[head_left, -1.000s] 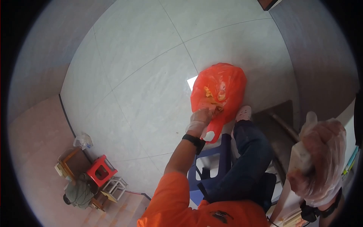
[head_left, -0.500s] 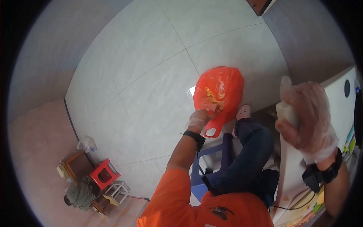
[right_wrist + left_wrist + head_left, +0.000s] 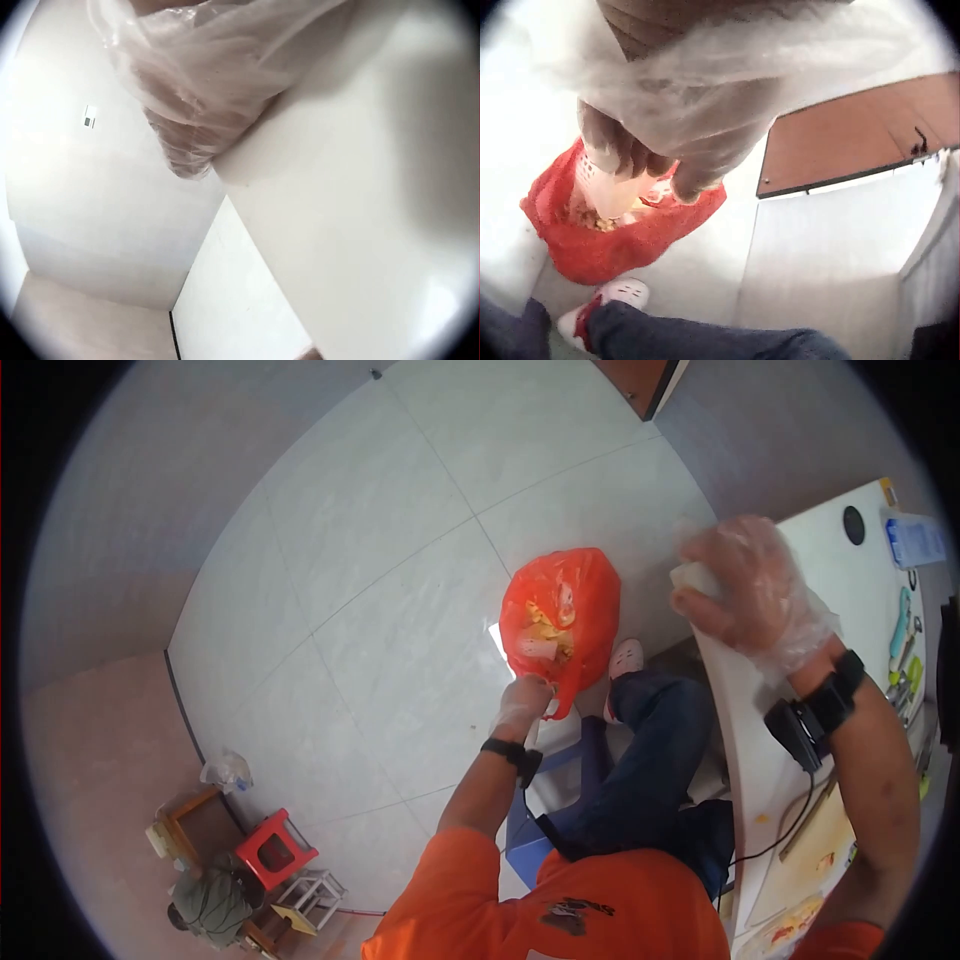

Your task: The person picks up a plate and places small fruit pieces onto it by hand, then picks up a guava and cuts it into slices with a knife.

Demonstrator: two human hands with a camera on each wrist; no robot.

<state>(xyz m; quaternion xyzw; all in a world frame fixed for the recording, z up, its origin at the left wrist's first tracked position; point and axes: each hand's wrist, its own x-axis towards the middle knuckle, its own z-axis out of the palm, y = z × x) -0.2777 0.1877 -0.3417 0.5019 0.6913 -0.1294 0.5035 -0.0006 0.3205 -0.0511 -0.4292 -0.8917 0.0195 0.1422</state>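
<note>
In the head view, an open red plastic bag [image 3: 597, 595] stands on the floor with yellowish scraps and a pale pinkish piece [image 3: 538, 649] inside. My left hand [image 3: 525, 701], in a clear plastic glove, has its fingers curled at the bag's near edge by the handle. From the left wrist, the gloved left hand [image 3: 682, 127] overlaps the bag [image 3: 600, 251] and a pale piece with small holes. My gloved right hand [image 3: 750, 592] grips a small white object [image 3: 695, 577] above the white table's far left edge. The right wrist view shows this hand [image 3: 202, 105], its held object hidden.
A white table [image 3: 740, 710] runs along the right, with tools and a blue-white packet [image 3: 914, 541]. Below the left forearm is a blue stool [image 3: 528, 835]. A red stool [image 3: 276, 849], a small rack and a clear bag [image 3: 227, 771] are at lower left.
My right hand has moved up and left across the head view, still holding the white object. The left hand has drawn back from inside the bag to its near edge.
</note>
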